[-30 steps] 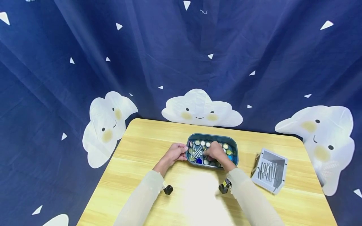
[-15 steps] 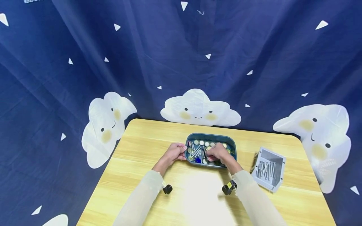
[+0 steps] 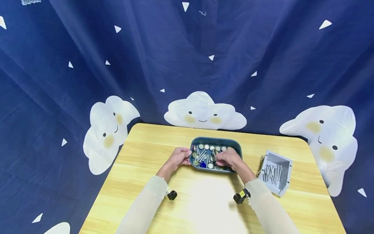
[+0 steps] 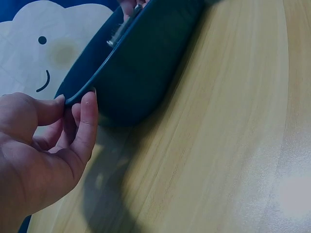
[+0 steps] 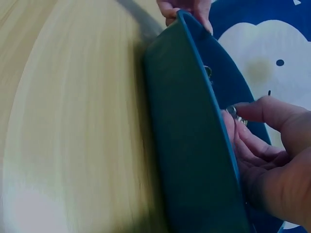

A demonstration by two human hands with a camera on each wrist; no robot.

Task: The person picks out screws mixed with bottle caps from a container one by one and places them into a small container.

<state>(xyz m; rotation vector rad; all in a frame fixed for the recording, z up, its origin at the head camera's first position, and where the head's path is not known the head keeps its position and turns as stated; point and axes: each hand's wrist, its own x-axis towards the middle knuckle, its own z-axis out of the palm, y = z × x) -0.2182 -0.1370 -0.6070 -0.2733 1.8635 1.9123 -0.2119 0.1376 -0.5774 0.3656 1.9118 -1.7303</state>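
A dark teal box (image 3: 225, 141) on the table holds bottle caps (image 3: 206, 147) and several silver bolts (image 3: 201, 156). My left hand (image 3: 178, 158) pinches its left end, the thumb on the rim (image 4: 77, 99) and the fingers against the outer wall. Inside the box, my right hand (image 3: 229, 158) pinches metal bolts (image 5: 232, 111) between thumb and fingertips; how many is hard to tell. In the left wrist view, the held bolts (image 4: 116, 35) show just above the box's edge. Part of the box's contents lies hidden behind the right hand.
A grey bin (image 3: 279, 157) with several silver bolts (image 3: 272, 173) stands on the table to the right of the box. The wooden table (image 3: 157, 139) ends at a blue curtain (image 3: 175, 48) printed with clouds.
My right hand has drawn back a little from deep in the box, and bolts now show at its fingertips. The left hand keeps its pinch on the rim. The head view has shifted slightly.
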